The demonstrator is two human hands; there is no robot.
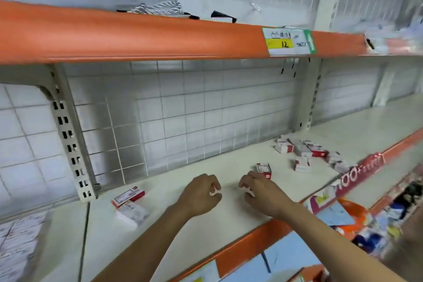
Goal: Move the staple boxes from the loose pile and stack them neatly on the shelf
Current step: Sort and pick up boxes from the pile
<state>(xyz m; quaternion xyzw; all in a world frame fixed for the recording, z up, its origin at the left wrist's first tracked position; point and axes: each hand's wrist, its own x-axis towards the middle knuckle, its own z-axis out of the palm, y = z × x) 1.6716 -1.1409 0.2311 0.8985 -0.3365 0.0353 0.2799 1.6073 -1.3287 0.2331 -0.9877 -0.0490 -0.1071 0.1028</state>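
Note:
A loose pile of red-and-white staple boxes (302, 151) lies on the cream shelf (206, 236), far to the right. One staple box (264, 170) stands upright just behind my right hand (261, 194). Two more staple boxes (129, 204) lie side by side at the left, near the upright post. My left hand (200, 194) hovers over mid-shelf with fingers curled, a small white piece showing at the fingertips. My right hand is curled the same way around something white, mostly hidden. The hands are a short gap apart.
An orange-edged upper shelf (137, 39) with a price label (288, 41) overhangs the work area. A wire grid back panel (183, 110) closes the rear. A slotted post (68, 139) stands at left, stacked packs (18, 242) at far left, and mixed goods (377, 224) on the lower right shelf.

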